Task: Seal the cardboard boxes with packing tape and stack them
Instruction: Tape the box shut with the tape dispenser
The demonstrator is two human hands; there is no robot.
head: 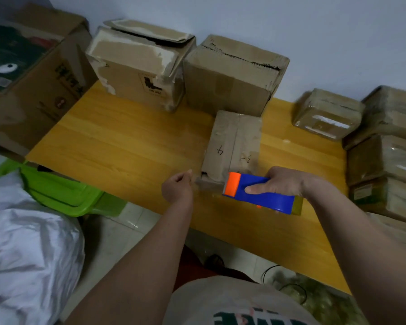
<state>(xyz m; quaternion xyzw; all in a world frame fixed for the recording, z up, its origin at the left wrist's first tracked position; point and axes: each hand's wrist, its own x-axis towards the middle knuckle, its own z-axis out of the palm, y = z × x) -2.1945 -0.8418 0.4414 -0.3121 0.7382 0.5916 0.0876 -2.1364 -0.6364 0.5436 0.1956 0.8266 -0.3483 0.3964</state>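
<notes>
Left grip (pixel 177 190) curled, pinching; right grip (pixel 283 181) wrapped, thumb extended.

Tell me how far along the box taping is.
Done: shiny taped boxes stand stacked at right, one taped box beside them. In hand: the right hand grips the blue tape dispenser at the flat box marked 4; the left hand seems to pinch the tape end. Left: two torn boxes at the back gape open.

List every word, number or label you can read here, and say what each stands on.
"4": handwritten on the flat brown cardboard box at the table's middle.
"3-": handwritten beside it, same box, faint.
Dark print on the large left carton: too blurred.
Printed stamp on the torn-flap box: unreadable.
</notes>
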